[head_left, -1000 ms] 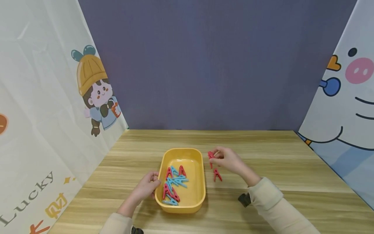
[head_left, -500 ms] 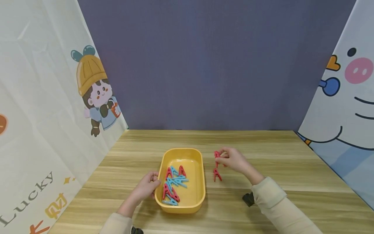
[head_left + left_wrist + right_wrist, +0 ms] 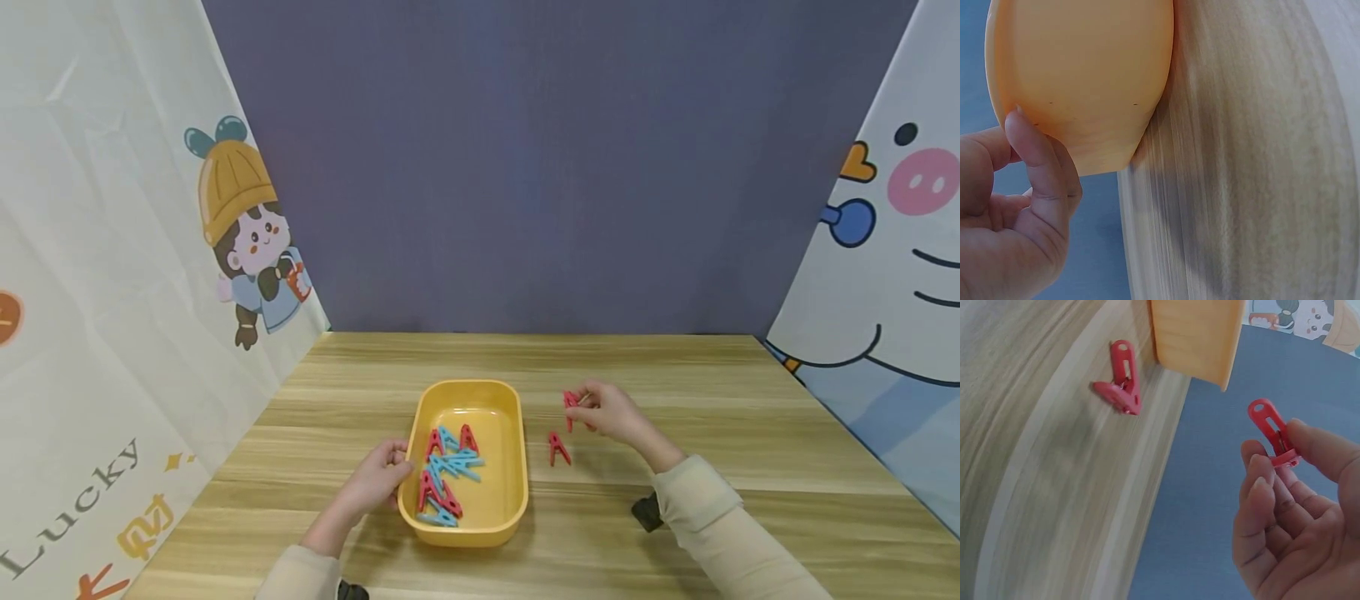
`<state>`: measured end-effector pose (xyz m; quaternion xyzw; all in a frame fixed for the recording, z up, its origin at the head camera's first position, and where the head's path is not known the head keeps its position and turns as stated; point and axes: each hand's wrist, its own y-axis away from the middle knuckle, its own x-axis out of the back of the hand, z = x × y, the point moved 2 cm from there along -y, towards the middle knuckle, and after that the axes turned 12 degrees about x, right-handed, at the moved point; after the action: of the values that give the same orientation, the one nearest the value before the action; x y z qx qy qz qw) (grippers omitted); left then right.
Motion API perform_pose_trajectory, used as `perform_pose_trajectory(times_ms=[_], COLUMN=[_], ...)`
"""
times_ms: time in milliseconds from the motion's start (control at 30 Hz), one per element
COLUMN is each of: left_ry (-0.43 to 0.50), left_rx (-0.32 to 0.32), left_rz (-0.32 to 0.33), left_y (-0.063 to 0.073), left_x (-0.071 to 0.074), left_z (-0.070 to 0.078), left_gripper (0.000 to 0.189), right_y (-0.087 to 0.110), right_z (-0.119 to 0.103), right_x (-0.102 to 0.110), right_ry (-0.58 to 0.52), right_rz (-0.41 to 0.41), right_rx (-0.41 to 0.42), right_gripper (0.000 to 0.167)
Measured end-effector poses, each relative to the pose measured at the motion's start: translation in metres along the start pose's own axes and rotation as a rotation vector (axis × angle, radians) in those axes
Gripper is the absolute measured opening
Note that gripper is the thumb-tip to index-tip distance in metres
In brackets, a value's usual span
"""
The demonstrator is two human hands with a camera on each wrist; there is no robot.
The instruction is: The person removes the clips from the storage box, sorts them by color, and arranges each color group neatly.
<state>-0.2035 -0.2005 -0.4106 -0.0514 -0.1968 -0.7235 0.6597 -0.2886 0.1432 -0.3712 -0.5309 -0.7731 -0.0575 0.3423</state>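
Note:
My left hand [image 3: 377,478] grips the left rim of a yellow plastic bin [image 3: 522,467], its curled fingers against the outer wall in the left wrist view. Red clothespins [image 3: 468,437] and blue clothespins [image 3: 463,464] lie jumbled inside, mostly toward the bin's left side. To the right of the bin, my right hand [image 3: 611,414] pinches a red clothespin [image 3: 1266,422] between thumb and fingers, off the tabletop. Another red clothespin [image 3: 558,448] rests on the table below that hand, between it and the bin; the right wrist view has this clothespin [image 3: 1124,378] near the bin's wall.
The wood-grain table [image 3: 675,367] runs back to a dark blue-grey panel [image 3: 525,167]. Pale printed sheets with cartoon figures stand at the left [image 3: 112,250] and right [image 3: 900,275]. A black device [image 3: 648,512] sits by the right cuff.
My right hand has moved a little to the right, away from the bin, with the red clothespin still pinched. The left hand and the bin stay in place.

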Motion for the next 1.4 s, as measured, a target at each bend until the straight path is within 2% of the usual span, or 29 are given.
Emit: perform_pose_trajectory(times_ms=[167, 500, 800, 1100, 1400], left_ry=[0.008, -0.004, -0.007, -0.002, -0.002], left_rx=[-0.003, 0.010, 0.013, 0.009, 0.001], left_rz=[-0.004, 0.010, 0.020, 0.014, 0.006], left_y=[0.000, -0.001, -0.002, 0.001, 0.001], left_x=[0.000, -0.001, -0.001, -0.001, -0.001], left_z=[0.000, 0.000, -0.002, 0.001, 0.001], left_gripper=[0.034, 0.032, 0.032, 0.032, 0.032], right_y=[0.001, 0.006, 0.008, 0.010, 0.012], right_z=[0.007, 0.015, 0.026, 0.032, 0.038], right_x=[0.001, 0.001, -0.003, -0.004, -0.005], right_ry=[0.026, 0.025, 0.018, 0.026, 0.018], right_rz=[-0.003, 0.012, 0.017, -0.006, -0.036], right_rx=[0.006, -0.017, -0.063, -0.063, -0.129], right_gripper=[0.021, 0.011, 0.012, 0.012, 0.012])
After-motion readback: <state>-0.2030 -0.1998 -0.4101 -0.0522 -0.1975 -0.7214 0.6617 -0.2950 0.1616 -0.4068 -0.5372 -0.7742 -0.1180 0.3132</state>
